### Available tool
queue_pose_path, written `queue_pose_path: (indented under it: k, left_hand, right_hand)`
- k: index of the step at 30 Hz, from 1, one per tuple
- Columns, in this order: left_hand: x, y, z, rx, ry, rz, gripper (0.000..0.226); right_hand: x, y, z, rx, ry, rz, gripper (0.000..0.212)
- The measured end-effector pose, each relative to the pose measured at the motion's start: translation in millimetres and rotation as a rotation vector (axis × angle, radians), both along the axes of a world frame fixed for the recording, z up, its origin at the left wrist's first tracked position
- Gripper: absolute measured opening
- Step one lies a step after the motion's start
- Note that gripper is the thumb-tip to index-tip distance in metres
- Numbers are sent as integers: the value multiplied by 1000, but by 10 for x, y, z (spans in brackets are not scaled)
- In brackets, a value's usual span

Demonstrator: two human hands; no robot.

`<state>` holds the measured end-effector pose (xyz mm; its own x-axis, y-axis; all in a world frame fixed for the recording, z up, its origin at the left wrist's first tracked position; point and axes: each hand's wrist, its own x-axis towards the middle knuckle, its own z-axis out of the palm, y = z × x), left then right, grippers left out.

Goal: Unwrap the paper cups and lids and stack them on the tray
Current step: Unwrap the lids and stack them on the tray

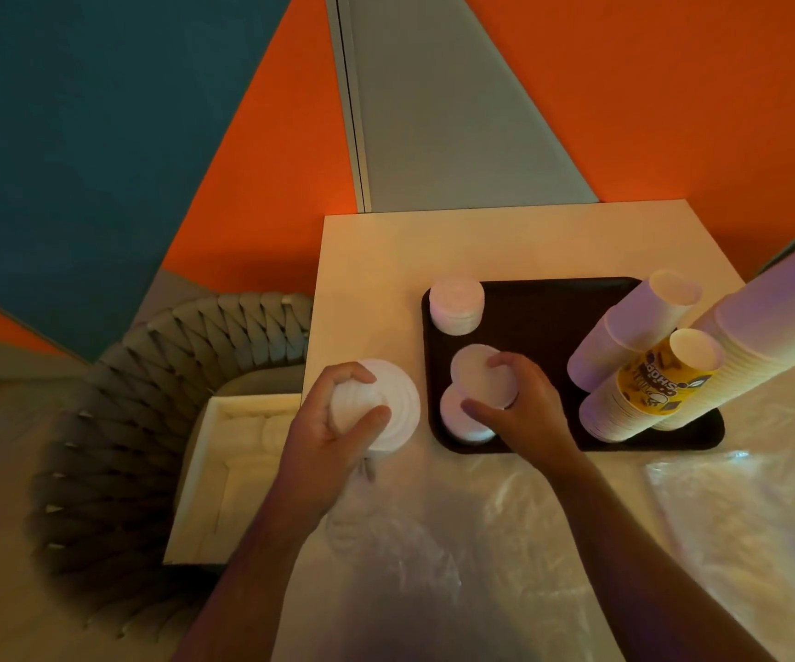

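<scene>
Head view shows us a square cream table (371,260) with a flat dark brown plastic tray (539,317) on it. We go from the big things down to the small ones.

Clear crinkly plastic wrap (505,518) lies open on the near side of the table, so we think a lot of the unwrapping is done. Beside the table, on the left, sits an open white box (223,470); it seems to hold more lids, but we cannot tell for sure.

On the right side of the tray stand tall stacks of pale paper cups (625,336). One stack in front has a yellow printed paper cup (663,379) on top. These look finished.

At the far left corner of the tray sits a short stack of white round plastic lids (456,305). A second lid stack (462,418) stands at the near left corner.

Our right hand (519,403) curls its fingers round a small bunch of white lids (481,379) and holds it just above that second stack. Our left hand (333,422) grips another bunch of white lids (376,403), off the tray, beside its left edge.

We think the job is nearly done. The two bunches in our hands are not yet stacked on the tray, and maybe there is more in the box.
</scene>
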<state>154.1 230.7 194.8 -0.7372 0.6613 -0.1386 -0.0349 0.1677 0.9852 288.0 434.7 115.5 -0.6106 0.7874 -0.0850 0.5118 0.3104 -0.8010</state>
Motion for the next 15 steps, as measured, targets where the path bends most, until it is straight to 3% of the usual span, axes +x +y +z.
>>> queue_pose_path:
  k: [6,15]
  left_hand:
    - [-38,-61,-55,-41,14,38,40]
    - [-75,-109,-92,-41,-1,53,40]
  right_hand:
    - [-49,54,-374,118,-238,117,75]
    - [-40,29,-502,89,-308,160,76]
